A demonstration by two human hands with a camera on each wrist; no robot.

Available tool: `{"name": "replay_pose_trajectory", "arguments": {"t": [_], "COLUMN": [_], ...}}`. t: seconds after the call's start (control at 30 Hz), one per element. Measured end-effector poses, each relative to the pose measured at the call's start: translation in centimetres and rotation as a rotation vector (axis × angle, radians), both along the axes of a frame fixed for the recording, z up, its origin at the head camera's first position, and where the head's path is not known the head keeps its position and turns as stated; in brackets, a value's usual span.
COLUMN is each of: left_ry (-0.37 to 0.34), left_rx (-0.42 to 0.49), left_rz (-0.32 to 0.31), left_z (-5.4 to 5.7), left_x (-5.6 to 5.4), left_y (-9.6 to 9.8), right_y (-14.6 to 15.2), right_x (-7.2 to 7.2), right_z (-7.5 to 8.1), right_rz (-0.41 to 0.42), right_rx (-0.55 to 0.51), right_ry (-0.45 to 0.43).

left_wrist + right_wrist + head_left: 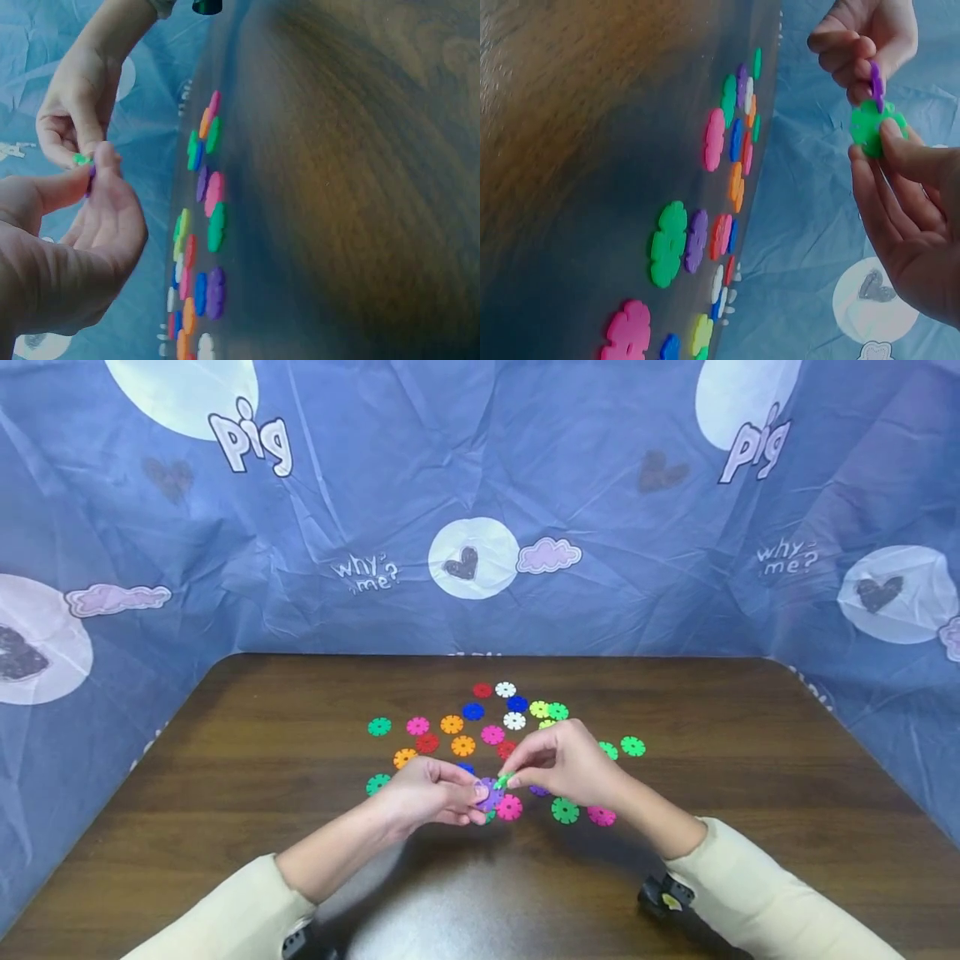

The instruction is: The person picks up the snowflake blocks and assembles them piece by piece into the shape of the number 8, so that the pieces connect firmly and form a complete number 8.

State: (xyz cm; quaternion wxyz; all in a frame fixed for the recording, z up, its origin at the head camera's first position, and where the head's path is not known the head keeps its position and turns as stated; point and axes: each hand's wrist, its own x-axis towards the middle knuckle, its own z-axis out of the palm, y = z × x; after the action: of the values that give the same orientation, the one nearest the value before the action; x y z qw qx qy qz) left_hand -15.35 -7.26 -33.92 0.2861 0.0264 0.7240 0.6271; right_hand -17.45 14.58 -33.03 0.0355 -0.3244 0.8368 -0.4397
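Observation:
Above the table, my left hand point(433, 792) pinches a purple notched disc point(491, 795) between thumb and fingers. From the other side my right hand point(564, 766) pinches a bright green notched disc point(870, 127) by its edge. The two discs meet roughly at right angles, the purple one point(877, 86) edge-on against the green one's rim in the right wrist view. Whether their notches are interlocked I cannot tell. In the left wrist view, the thumb and fingers of my left hand point(75, 247) hide most of the purple disc.
Several loose notched discs lie flat on the brown wooden table point(225, 777), among them a pink disc point(510, 807), a green disc point(565, 811), an orange disc point(462, 746) and a white disc point(506, 690). Blue printed cloth point(480, 460) hangs behind and beside the table.

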Motion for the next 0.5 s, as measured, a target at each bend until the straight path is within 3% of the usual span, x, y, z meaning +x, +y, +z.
{"name": "replay_pose_trajectory", "arguments": {"t": [0.2,0.5], "left_ry": [0.024,0.038], "left_rx": [-0.009,0.012], "left_rz": [-0.042,-0.042], "left_z": [0.21,-0.48], "left_x": [0.23,0.49], "left_y": [-0.38,0.29], "right_y": [0.61,0.6], "right_x": [-0.32,-0.55], "right_z": [-0.03,-0.53], "right_rz": [0.098,0.184], "right_rx": [0.029,0.015], "right_ry": [0.014,0.078]}}
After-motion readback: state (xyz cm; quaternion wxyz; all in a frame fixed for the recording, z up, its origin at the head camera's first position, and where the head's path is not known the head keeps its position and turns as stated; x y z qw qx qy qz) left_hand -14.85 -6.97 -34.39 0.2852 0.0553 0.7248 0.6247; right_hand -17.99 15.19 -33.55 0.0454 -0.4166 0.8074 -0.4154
